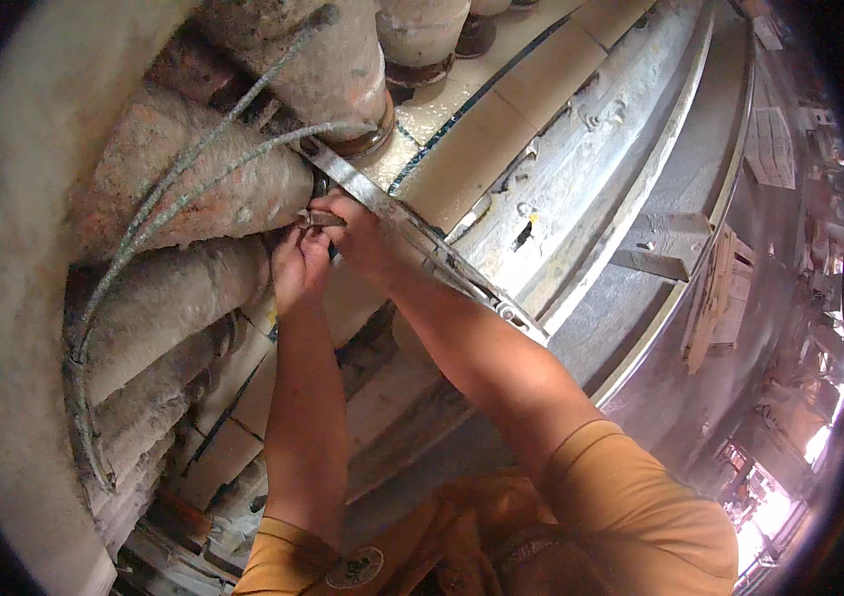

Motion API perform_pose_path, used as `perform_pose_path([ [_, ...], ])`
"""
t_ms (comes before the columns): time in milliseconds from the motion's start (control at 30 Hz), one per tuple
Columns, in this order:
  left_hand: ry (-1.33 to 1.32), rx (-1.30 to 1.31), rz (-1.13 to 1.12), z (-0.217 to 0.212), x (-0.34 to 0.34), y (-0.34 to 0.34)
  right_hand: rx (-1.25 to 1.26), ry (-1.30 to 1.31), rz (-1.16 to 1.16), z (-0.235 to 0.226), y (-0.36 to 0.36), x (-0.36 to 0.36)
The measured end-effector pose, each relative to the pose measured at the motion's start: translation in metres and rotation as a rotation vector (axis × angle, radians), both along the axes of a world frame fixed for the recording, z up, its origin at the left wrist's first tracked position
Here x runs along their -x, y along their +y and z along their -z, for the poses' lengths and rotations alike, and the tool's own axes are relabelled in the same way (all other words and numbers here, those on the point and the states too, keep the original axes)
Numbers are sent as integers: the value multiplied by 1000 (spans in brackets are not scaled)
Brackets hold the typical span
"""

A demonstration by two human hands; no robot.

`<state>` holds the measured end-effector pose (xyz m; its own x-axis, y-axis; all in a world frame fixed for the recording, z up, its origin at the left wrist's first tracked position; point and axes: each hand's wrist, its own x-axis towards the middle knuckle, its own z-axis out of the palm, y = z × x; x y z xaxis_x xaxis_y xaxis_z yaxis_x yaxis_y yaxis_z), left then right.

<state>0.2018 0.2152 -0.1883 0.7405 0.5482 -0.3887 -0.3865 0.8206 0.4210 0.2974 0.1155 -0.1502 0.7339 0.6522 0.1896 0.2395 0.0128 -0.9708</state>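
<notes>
Left hand (pixel 300 260) and right hand (pixel 357 230) both pinch a small metal fitting (pixel 319 219) just below the flat steel strap (pixel 422 238). Fitting appears not yet seated. Above the strap, two grey cables (pixel 213 164) hang loose over dusty pipes (pixel 203 189).

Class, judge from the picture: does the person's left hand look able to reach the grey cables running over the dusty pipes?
Probably yes: the left hand is raised beside the dusty pipes, the grey cables run just left of it, and nothing visible lies between.
</notes>
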Motion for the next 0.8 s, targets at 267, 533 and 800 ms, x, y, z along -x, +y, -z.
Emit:
perform_pose_path([
  [267, -136, -74, -31, -4, 6, 1, 158, 425, -18, -22, 7, 8],
  [533, 89, -32, -118, 10, 5, 3, 25, 283, -46, 8, 12, 4],
  [800, -245, -35, 23, -4, -1, -2, 34, 6, 111, -2, 8, 5],
])
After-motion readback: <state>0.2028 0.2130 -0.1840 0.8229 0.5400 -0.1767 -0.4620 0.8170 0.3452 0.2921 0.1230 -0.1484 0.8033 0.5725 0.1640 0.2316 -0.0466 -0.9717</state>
